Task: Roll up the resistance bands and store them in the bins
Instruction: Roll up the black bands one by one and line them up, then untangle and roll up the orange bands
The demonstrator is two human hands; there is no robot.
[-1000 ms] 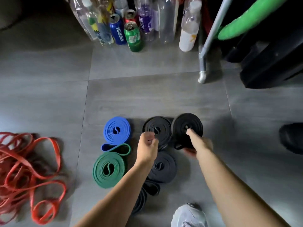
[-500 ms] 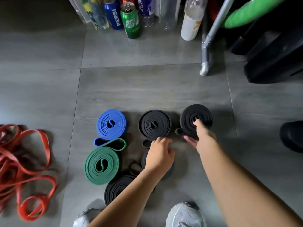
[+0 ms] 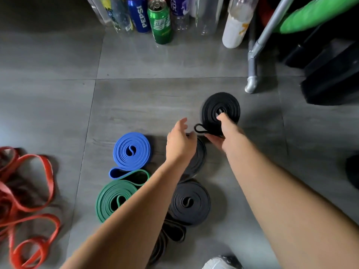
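My right hand (image 3: 223, 131) grips a rolled black band (image 3: 220, 108), thumb in its centre hole, and holds it tilted up off the floor with its loose end loop hanging to the left. My left hand (image 3: 179, 142) hovers open beside it, above a second black roll (image 3: 198, 158) that my arm partly hides. A third black roll (image 3: 189, 202) lies nearer me. A blue roll (image 3: 132, 150) and a green roll (image 3: 114, 199) lie flat on the left. Loose red bands (image 3: 25, 200) sprawl at the far left. No bin is identifiable.
Cans and bottles (image 3: 159, 20) line the far wall. A grey metal leg (image 3: 252, 74) stands at the back right next to black objects (image 3: 330, 74) and a green pad (image 3: 314, 12). My shoe (image 3: 221, 264) is at the bottom edge.
My right hand has lifted the far-right black roll off the floor and tipped it up. My left hand has risen from the middle black rolls and opened.
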